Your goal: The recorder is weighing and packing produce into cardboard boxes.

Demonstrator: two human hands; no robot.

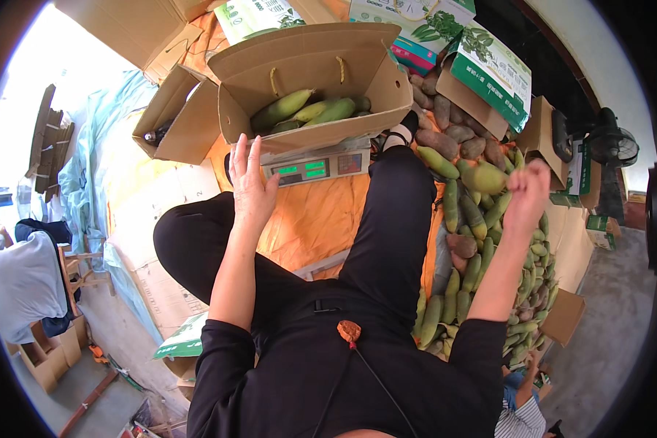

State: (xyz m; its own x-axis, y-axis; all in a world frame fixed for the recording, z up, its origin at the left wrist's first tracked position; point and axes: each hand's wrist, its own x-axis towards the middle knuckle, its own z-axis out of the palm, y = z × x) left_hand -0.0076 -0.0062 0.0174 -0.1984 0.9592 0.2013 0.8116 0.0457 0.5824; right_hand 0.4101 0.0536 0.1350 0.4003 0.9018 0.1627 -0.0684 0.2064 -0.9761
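Note:
My left hand (pixel 252 182) is open, fingers spread, at the front left corner of an open cardboard box (pixel 328 136) with yellow rope handles. Several green cucumbers (pixel 336 112) lie inside it. The box rests on a white digital scale (pixel 321 169) with lit green displays. To the right, my right hand (pixel 529 191) is curled at one end of a plump yellow-green cucumber (pixel 484 177), slightly blurred, and seems to grip it. Beneath is a heap of green cucumbers (pixel 471 215), some of them yellowish.
Brown, sweet-potato-like produce (pixel 438 142) is piled beyond the cucumbers. A smaller cardboard box (pixel 175 120) stands left of the scale. Printed green-and-white boxes (pixel 493 73) lie at the back right, near a black fan (pixel 613 139). Another person (pixel 522 409) is at the lower right.

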